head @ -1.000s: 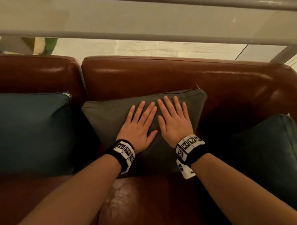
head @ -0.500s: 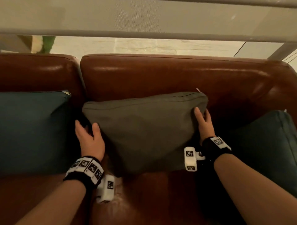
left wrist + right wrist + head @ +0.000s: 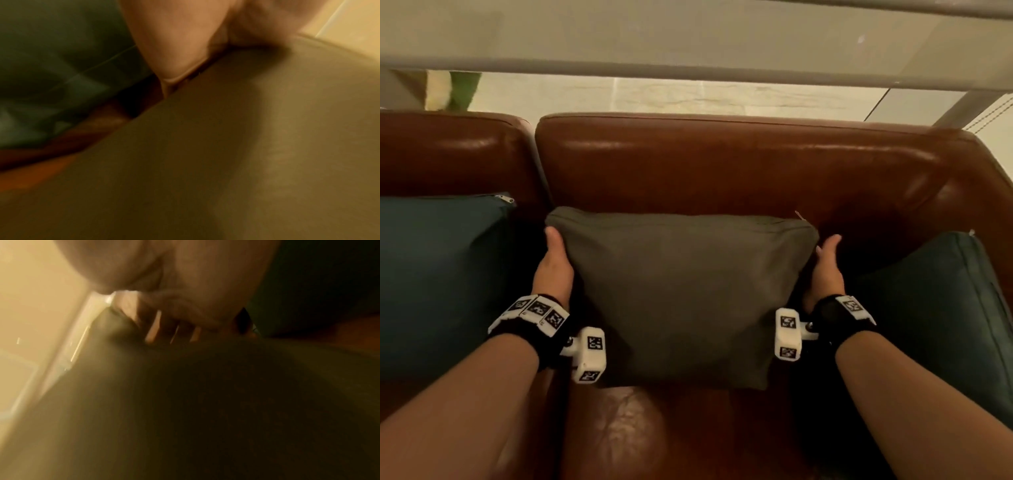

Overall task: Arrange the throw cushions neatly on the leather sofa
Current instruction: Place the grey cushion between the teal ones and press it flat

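A grey-olive cushion (image 3: 681, 294) stands against the brown leather sofa back (image 3: 722, 164), its top edge nearly level. My left hand (image 3: 553, 263) holds its left side near the upper corner, and my right hand (image 3: 825, 270) holds its right side. In both cases the fingers go behind the edge, out of sight. In the left wrist view my left hand (image 3: 174, 48) lies against the cushion (image 3: 226, 154). The blurred right wrist view shows my right hand's fingertips (image 3: 152, 335) dug into the cushion (image 3: 185, 402).
A blue cushion (image 3: 438, 274) leans on the left sofa section, close to my left hand. A dark teal cushion (image 3: 935, 308) sits at the right end by the armrest. Bare leather seat (image 3: 654, 428) lies in front of the grey cushion. A pale wall ledge (image 3: 688, 72) runs behind.
A second ago both palms lay flat on the cushion's front. They moved out to its two sides and slid up towards the top corners, and the tilted cushion now stands straighter.
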Tool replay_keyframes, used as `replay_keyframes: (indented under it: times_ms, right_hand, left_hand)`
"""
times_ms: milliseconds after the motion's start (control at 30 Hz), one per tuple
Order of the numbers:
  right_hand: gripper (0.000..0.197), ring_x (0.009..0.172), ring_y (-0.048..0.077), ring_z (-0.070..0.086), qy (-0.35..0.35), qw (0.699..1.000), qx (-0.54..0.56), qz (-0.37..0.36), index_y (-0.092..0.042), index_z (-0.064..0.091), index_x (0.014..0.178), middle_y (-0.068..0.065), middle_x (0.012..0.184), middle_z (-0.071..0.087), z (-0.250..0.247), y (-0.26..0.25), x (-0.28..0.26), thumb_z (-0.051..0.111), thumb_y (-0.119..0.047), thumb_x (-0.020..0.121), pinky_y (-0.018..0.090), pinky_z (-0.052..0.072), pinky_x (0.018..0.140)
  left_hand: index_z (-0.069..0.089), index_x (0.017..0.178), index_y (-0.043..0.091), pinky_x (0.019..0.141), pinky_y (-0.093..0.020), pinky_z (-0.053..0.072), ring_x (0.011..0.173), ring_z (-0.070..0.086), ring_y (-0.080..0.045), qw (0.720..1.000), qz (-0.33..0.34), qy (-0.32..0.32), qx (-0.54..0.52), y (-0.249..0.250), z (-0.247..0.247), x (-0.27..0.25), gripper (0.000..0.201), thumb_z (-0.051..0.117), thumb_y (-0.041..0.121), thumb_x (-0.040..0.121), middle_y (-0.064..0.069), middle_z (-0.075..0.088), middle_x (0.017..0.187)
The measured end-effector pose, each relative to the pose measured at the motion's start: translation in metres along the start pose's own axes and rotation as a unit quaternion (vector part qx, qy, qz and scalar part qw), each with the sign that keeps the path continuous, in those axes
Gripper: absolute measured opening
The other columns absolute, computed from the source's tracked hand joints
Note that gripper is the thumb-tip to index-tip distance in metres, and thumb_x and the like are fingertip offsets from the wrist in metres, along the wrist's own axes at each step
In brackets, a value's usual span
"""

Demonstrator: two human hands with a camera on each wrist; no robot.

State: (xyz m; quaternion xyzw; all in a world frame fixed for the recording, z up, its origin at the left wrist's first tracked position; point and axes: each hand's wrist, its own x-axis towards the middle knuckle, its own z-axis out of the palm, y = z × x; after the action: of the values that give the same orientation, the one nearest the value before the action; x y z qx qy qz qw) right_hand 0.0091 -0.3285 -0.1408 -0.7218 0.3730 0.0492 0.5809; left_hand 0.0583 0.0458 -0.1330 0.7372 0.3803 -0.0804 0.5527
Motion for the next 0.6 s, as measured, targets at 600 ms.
replay_keyframes:
  times_ms: [600]
  right_hand:
    - [0.027,0.105,0.015,0.06,0.103,0.991,0.078,-0.029,-0.021,0.067,0.122,-0.002,0.112,0.067,0.004,0.014,0.009,0.061,-0.024,0.095,0.038,0.05,0.097]
  left_hand:
    - [0.052,0.137,0.006,0.113,-0.041,0.032,0.131,0.046,-0.036,0.994,-0.012,0.107,-0.017,0.008,0.009,0.009,0.067,0.025,0.055,0.1,-0.019,0.049,0.143]
